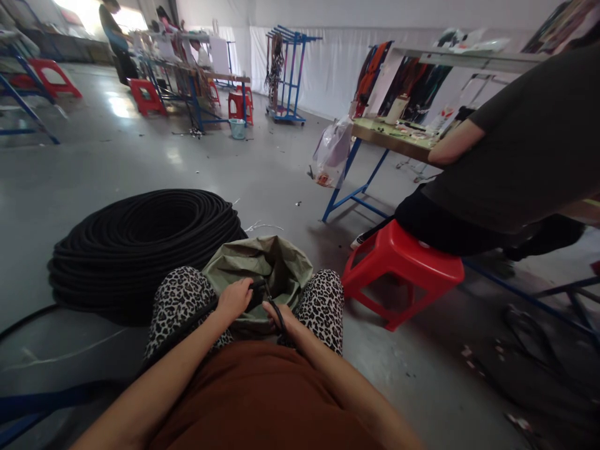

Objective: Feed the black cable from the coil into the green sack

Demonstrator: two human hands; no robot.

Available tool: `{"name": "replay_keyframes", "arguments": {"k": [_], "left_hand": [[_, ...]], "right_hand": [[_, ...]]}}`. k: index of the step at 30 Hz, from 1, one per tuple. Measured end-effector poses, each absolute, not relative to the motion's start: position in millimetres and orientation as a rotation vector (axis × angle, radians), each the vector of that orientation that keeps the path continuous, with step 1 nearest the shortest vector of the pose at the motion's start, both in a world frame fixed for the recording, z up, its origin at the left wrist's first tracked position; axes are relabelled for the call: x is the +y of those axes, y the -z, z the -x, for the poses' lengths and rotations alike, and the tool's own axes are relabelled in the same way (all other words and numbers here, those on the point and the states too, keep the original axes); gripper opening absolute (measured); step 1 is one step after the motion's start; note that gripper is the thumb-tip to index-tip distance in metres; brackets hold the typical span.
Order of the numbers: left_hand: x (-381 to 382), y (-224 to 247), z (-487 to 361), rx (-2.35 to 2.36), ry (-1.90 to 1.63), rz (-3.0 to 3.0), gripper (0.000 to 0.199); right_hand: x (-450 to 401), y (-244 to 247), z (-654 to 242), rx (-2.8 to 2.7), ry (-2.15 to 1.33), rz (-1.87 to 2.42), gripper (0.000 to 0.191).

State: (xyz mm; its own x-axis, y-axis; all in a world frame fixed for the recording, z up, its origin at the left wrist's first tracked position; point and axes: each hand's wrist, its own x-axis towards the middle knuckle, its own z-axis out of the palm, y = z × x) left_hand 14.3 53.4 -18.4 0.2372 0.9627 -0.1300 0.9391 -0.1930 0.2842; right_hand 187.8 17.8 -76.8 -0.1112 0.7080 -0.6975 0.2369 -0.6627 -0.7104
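Observation:
My left hand is closed around a black cord that runs back across my left thigh. Its end sticks out over the mouth of an olive-green sack between my knees. In my right hand is a pair of scissors with dark handles, the blades close to the cord's end. Whether the blades touch the cord is too small to tell. A big coil of black cord lies on the floor at the left, beside my leg.
A person in dark clothes sits on a red stool close by on the right, at a worktable with a plastic bag hanging from its edge. Blue metal legs stand at the lower left. Farther back are a blue rack and other people.

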Motion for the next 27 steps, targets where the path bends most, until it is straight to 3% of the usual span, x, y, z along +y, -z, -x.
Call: {"name": "replay_keyframes", "arguments": {"k": [27], "left_hand": [[51, 14, -16, 1.739, -0.051, -2.206, 0.033]], "right_hand": [[20, 87, -186, -1.059, -1.816, 1.782, 0.038]]}}
